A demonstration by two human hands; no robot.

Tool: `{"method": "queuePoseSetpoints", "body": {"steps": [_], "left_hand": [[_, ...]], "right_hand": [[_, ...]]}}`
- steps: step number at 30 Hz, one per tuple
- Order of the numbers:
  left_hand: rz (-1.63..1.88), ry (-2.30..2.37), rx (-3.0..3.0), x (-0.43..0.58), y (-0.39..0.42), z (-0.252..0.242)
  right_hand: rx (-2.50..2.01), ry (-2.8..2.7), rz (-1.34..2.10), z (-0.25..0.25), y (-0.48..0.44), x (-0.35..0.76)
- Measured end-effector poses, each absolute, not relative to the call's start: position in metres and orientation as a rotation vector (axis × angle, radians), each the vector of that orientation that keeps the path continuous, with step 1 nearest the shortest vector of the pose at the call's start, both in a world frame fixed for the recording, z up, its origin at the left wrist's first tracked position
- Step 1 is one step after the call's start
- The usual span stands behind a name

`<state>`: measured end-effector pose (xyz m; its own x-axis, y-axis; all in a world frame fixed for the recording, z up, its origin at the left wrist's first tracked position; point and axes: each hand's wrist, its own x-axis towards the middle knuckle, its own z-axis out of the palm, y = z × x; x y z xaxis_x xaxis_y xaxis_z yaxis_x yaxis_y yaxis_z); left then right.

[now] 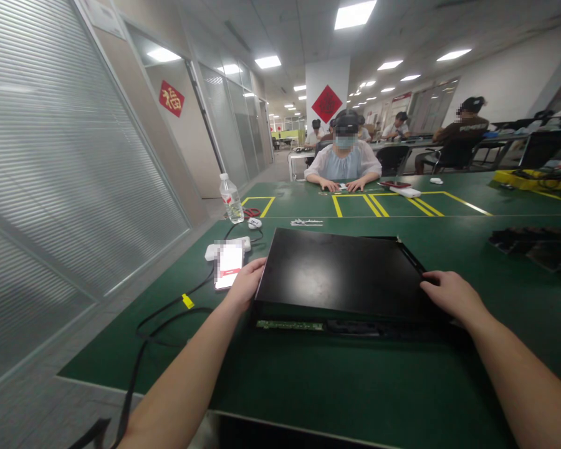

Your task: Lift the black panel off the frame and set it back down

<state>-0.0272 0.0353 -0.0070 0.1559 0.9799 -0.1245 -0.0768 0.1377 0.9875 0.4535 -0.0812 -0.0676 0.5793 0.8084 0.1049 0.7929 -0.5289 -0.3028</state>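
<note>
A glossy black flat screen panel (336, 271) lies in front of me, its near edge tilted up off a black frame (414, 259). A green circuit strip (290, 325) shows along the frame's near side. My left hand (247, 284) grips the panel's left edge, most of its fingers hidden beneath. At the right edge, where panel and frame meet, my right hand (449, 294) is closed with the thumb on top. Whether its hidden fingers hold the panel alone or the frame too cannot be told.
Left of the panel lie a lit phone (229, 265), a white power bank (212, 251) and a black cable (143, 333). A water bottle (232, 199) stands farther back. Black parts (535, 246) sit at right. Across the green table (369, 374) sits a person (343, 156).
</note>
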Motion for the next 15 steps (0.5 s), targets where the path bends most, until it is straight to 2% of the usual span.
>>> {"method": "queuePoseSetpoints", "body": {"steps": [15], "left_hand": [[1.193,0.880,1.110,-0.021,0.020,0.012]], "right_hand": [[-2.443,-1.317,0.080,-0.072,-0.080,0.458]]}}
